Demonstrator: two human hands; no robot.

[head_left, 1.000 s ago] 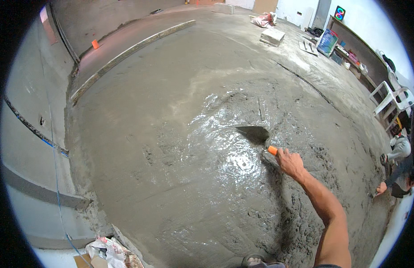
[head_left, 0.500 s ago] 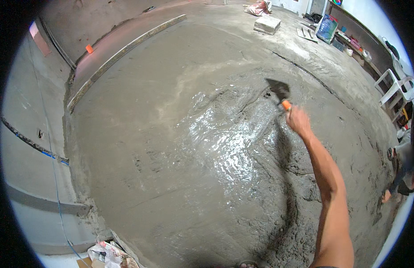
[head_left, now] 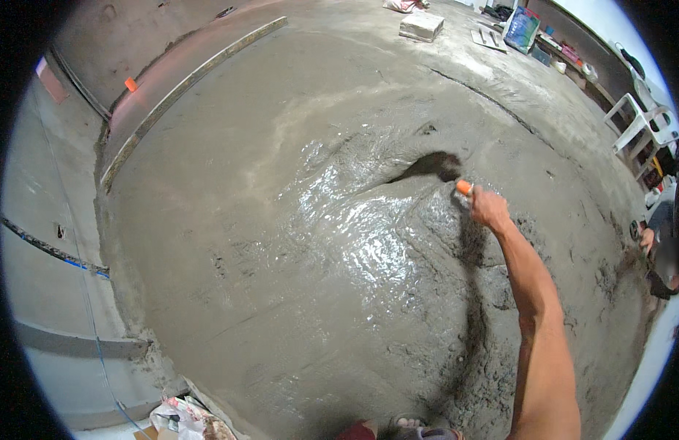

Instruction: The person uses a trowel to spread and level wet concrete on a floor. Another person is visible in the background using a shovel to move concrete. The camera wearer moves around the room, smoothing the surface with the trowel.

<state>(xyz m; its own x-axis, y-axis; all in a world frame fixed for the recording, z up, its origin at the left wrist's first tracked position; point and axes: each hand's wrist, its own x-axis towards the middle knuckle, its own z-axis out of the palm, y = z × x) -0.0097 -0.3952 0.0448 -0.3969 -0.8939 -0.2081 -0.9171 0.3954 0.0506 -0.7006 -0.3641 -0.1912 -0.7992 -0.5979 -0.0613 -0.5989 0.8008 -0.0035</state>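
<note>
One hand (head_left: 489, 208) hides most of the trowel (head_left: 433, 166) handle.

concrete block (head_left: 421, 26), white chair (head_left: 642, 123), crumpled bag (head_left: 179, 418)

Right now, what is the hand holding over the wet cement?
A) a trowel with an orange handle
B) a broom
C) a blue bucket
A: the right hand grips an orange-handled trowel, its dark blade on the shiny wet cement.

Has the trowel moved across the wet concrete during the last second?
Yes. The trowel in the right hand has swept away from the person, toward the pale block at the far edge of the wet concrete.
</note>
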